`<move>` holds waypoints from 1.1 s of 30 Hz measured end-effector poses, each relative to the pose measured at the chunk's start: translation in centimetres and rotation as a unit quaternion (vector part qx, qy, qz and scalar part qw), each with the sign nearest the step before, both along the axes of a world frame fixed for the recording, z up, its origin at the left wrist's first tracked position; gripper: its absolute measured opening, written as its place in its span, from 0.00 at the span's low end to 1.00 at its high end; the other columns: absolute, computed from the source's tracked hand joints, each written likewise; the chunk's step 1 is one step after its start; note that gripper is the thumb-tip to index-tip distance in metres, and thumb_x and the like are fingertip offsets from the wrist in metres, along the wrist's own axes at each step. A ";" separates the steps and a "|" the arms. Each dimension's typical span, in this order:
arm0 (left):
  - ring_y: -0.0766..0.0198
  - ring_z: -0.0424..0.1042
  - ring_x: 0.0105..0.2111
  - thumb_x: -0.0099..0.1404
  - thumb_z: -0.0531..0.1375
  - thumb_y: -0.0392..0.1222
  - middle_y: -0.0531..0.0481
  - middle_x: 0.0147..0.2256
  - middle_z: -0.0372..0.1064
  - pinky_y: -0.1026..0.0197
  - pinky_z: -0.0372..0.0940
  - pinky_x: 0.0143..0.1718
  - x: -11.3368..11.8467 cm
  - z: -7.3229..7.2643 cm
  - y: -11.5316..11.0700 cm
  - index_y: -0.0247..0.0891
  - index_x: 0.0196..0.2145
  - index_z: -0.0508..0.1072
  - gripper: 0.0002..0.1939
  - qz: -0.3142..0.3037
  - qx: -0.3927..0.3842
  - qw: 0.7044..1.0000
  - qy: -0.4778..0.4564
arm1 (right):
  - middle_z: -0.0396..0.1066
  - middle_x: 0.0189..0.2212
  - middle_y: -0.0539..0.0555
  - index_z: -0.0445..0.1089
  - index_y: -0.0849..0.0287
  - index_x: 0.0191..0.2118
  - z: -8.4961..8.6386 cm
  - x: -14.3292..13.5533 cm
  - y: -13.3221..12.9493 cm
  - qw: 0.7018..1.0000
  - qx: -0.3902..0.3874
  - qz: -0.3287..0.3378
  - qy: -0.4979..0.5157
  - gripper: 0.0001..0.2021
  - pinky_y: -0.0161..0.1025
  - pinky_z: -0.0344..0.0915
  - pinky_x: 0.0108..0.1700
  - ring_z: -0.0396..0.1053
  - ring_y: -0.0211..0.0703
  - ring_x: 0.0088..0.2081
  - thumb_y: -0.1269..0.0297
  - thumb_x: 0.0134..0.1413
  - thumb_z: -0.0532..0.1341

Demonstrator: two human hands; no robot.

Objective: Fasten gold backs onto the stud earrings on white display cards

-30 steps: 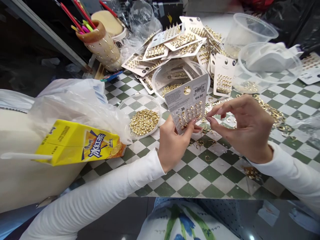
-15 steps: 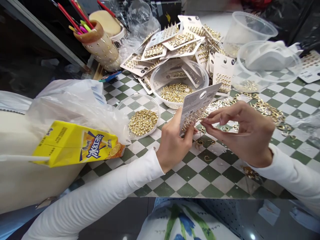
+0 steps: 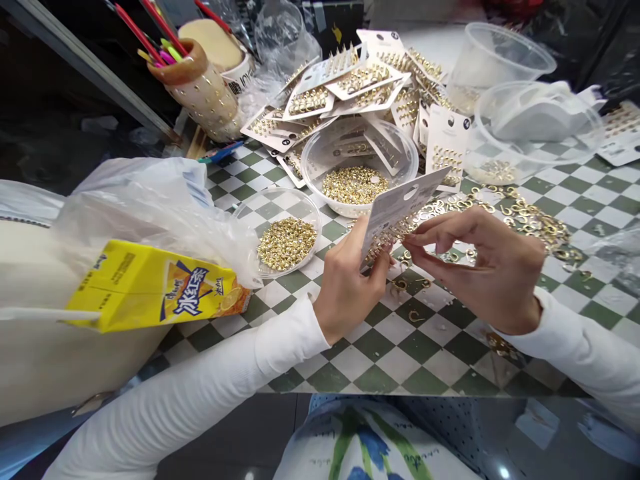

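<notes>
My left hand [image 3: 350,283] grips an earring card [image 3: 400,207] by its lower left part, the card tilted with its printed back towards me. Small gold pieces show along the card's lower half. At the card's right edge, the fingertips of my right hand [image 3: 477,267] are pinched together; what they hold is too small to make out. Loose gold hoops [image 3: 533,223] lie on the table behind and beside my right hand. Gold bits fill a round clear lid [image 3: 287,245] left of my hands and the bottom of a clear bowl [image 3: 355,185] behind them.
Filled earring cards [image 3: 307,102] are heaped at the back. Clear tubs [image 3: 537,127] stand at the back right. At the left are a yellow drink carton [image 3: 165,290] with a straw, a plastic bag [image 3: 150,207] and a pen holder [image 3: 200,90]. The checkered table's edge [image 3: 400,393] is nearest me.
The card has tipped slightly further to the right in my left hand. My right hand has shifted very slightly, its fingertips still at the card's edge.
</notes>
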State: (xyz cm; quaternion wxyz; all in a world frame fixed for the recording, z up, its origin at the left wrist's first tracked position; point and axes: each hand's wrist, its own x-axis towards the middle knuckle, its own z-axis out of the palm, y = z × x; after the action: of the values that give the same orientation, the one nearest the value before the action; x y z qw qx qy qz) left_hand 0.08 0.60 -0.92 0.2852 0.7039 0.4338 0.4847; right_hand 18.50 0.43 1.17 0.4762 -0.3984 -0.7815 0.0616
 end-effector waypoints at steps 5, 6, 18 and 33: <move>0.65 0.80 0.29 0.70 0.59 0.33 0.52 0.33 0.79 0.60 0.75 0.35 0.0 0.0 0.0 0.38 0.41 0.73 0.04 0.000 0.001 1.000 0.000 | 0.77 0.30 0.50 0.66 0.58 0.32 0.1 -0.1 0.1 1.000 0.007 -0.005 -0.012 0.14 0.36 0.74 0.33 0.81 0.43 0.36 0.77 0.52 0.72; 0.65 0.80 0.29 0.70 0.59 0.33 0.52 0.34 0.79 0.60 0.75 0.35 0.0 0.0 0.0 0.38 0.41 0.73 0.04 -0.001 0.004 1.000 0.001 | 0.77 0.30 0.50 0.66 0.58 0.32 0.1 -0.1 0.1 1.000 0.009 -0.005 -0.014 0.14 0.36 0.74 0.33 0.81 0.43 0.35 0.77 0.52 0.72; 0.58 0.81 0.42 0.71 0.60 0.36 0.43 0.44 0.80 0.56 0.77 0.39 -0.1 -0.6 0.1 0.38 0.38 0.73 0.02 0.019 0.042 0.998 0.033 | 0.75 0.29 0.48 0.65 0.57 0.31 -0.4 -0.3 0.0 1.000 -0.005 -0.017 0.009 0.15 0.36 0.75 0.34 0.81 0.44 0.37 0.77 0.52 0.72; 0.64 0.78 0.33 0.67 0.59 0.27 0.53 0.33 0.76 0.60 0.74 0.36 -0.1 0.0 -0.1 0.40 0.38 0.71 0.08 -0.008 0.055 0.998 0.027 | 0.76 0.30 0.47 0.64 0.55 0.31 -0.8 -0.3 0.0 0.999 -0.028 -0.009 0.043 0.15 0.39 0.76 0.36 0.81 0.46 0.40 0.76 0.52 0.71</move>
State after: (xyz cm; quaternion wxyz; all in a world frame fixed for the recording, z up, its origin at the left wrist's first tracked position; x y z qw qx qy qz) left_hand -0.05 0.53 -0.91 0.2385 0.7348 0.4084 0.4863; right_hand 18.15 0.41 0.32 0.4983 -0.4153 -0.7550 0.0961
